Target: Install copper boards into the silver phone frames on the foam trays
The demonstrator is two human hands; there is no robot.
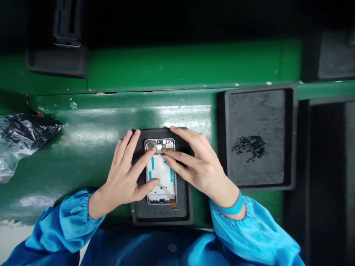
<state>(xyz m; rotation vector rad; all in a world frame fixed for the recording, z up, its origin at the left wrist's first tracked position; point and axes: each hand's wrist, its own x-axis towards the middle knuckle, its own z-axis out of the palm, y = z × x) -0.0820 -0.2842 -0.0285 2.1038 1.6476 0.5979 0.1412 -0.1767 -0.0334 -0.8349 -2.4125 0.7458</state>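
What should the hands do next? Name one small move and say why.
Probably the right hand should press lightly on the board while the left hand steadies it: both hands have fingertips at the board, and the phone lies in the tray. Whether the board is fully seated cannot be told.

Phone [164,170] partly covered, plastic bag [26,135] cropped

Mid-frame, a silvery-white phone body [163,173] with turquoise strips [152,163] (and one copper-orange ribbon end [174,204]); bright blue sleeves [66,221] lower left and lower right; green bench [83,147]; right, charcoal tray [255,111], black bits [252,146].
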